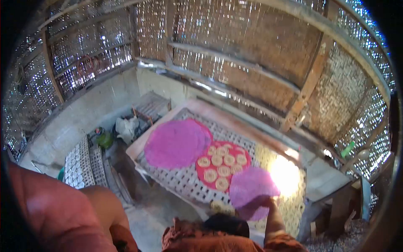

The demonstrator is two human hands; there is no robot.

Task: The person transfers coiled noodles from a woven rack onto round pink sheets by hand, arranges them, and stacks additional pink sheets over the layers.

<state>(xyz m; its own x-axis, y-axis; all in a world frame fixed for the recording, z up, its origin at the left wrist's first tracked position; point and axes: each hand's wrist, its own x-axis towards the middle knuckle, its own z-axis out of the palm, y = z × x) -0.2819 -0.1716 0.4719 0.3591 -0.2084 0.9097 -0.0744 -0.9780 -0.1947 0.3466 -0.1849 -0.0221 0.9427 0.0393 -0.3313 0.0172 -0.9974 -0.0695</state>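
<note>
My right hand reaches in from the bottom right and meets the right edge of a round pink mesh sheet. Its fingers are small and partly blurred, but they look closed on that edge. A dark patch, apparently a shadow, crosses the sheet's lower part. Beside it, a round red sheet carries several pale coiled pieces. Farther left, more round pink sheets lie overlapping. All rest on a woven rack on a low table. I cannot make out my left hand.
Sunlight falls on a rack part covered with pale pieces. Another rack of round pieces leans at left, near a green gas cylinder and a whitish bag. Red cloth and bare skin fill the lower left. Woven walls surround the room.
</note>
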